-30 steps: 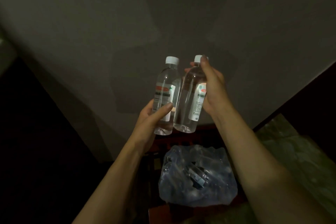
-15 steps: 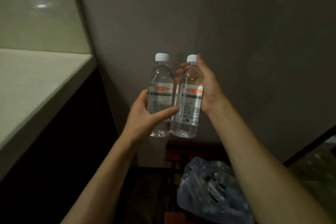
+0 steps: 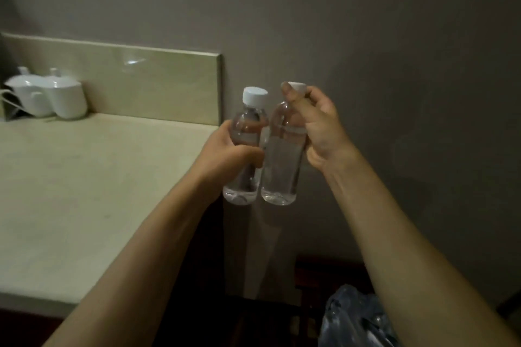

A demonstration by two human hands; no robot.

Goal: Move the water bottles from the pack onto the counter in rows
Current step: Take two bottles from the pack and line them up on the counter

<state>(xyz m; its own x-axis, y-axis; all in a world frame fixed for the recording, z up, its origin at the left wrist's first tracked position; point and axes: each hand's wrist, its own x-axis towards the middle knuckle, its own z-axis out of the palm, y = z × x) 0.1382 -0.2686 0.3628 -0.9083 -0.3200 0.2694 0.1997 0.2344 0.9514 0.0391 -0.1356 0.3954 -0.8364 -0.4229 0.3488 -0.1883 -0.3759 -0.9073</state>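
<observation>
I hold two clear water bottles with white caps upright in the air, side by side and touching. My left hand (image 3: 225, 155) grips the left bottle (image 3: 248, 121) around its middle. My right hand (image 3: 318, 127) grips the right bottle (image 3: 282, 166) at its neck and shoulder, with fingers over the cap. Both bottles hang just past the right end of the beige counter (image 3: 84, 191), in front of the grey wall. The plastic-wrapped pack (image 3: 355, 321) lies low at the bottom right, partly hidden by my right forearm.
White ceramic cups (image 3: 48, 98) stand at the counter's back left against the beige backsplash (image 3: 141, 82). A dark red piece of furniture (image 3: 324, 276) sits below the bottles, under the pack. The counter's side drops into dark shadow.
The view has swung left, bringing the counter and cups into sight. Both bottles have moved with my hands toward the counter's right end. My right hand has shifted up to the bottle's neck.
</observation>
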